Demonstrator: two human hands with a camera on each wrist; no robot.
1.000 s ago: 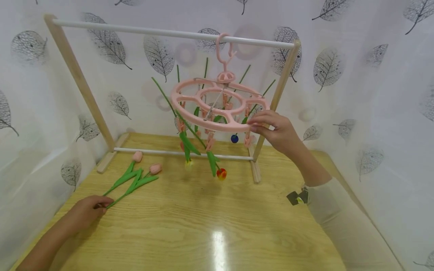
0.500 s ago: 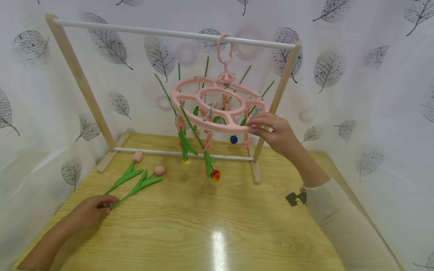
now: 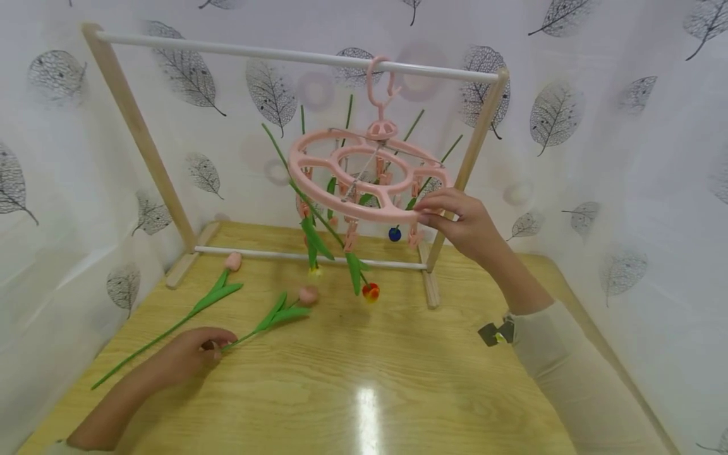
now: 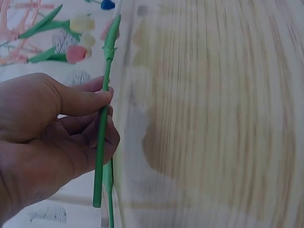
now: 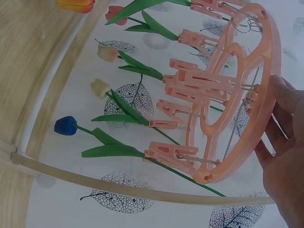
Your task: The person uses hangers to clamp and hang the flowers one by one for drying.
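Between thumb and fingers, my left hand (image 3: 190, 354) pinches the green stem of a pink artificial tulip (image 3: 308, 295); the left wrist view shows the stem (image 4: 101, 142) running through the grip. Another pink tulip (image 3: 233, 261) lies on the table to its left. My right hand (image 3: 463, 221) holds the near right rim of a round pink clip hanger (image 3: 347, 207), which hangs by its hook from a white bar. Several tulips dangle head down from its clips (image 5: 171, 154), among them a red and yellow tulip (image 3: 371, 292) and a blue tulip (image 5: 65, 125).
The rack has wooden legs (image 3: 142, 139), a white top bar (image 3: 256, 52) and a white lower bar (image 3: 256, 254). A leaf-print curtain (image 3: 557, 208) encloses the wooden table (image 3: 318, 373) at the back and sides.
My left hand has moved right with its tulip, away from the tulip left lying on the table. The right hand stays on the hanger rim while the hanging flowers sway slightly.
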